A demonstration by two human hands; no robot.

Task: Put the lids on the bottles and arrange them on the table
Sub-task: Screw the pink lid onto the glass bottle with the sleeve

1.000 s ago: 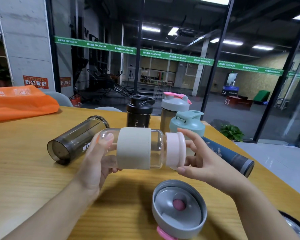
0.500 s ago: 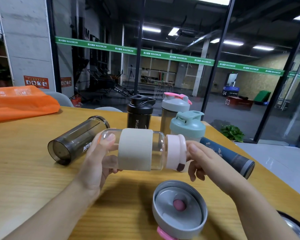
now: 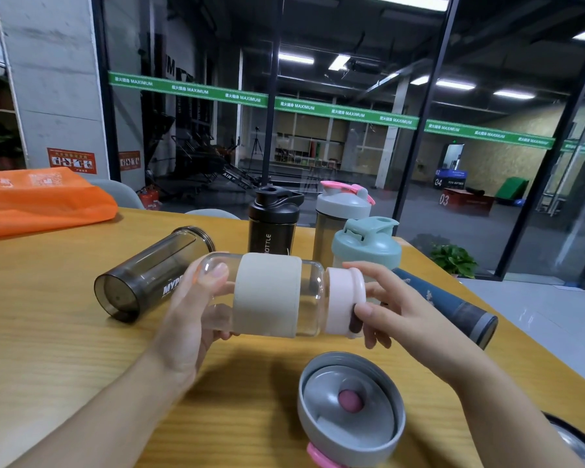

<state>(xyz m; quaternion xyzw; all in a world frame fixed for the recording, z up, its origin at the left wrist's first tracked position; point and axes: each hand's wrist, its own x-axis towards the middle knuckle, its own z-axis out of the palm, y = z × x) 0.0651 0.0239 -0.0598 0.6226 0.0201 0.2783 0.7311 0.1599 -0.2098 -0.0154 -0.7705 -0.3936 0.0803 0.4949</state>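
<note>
Item: clear bottle point(image 3: 313, 295) with pale sleeve point(image 3: 267, 295), held level at frame centre above the wooden table point(image 3: 48, 332), not touching it. We judged it empty and light, rigid, possibly glass and so breakable; bare ends slick, sleeve the surer hold. Our left hand point(image 3: 190, 319) wrapped its base end, thumb on top. Our right hand point(image 3: 399, 312) pinched the pink lid point(image 3: 343, 298) between thumb and fingers, wrist bent inward, apparently mid-twist.
</note>
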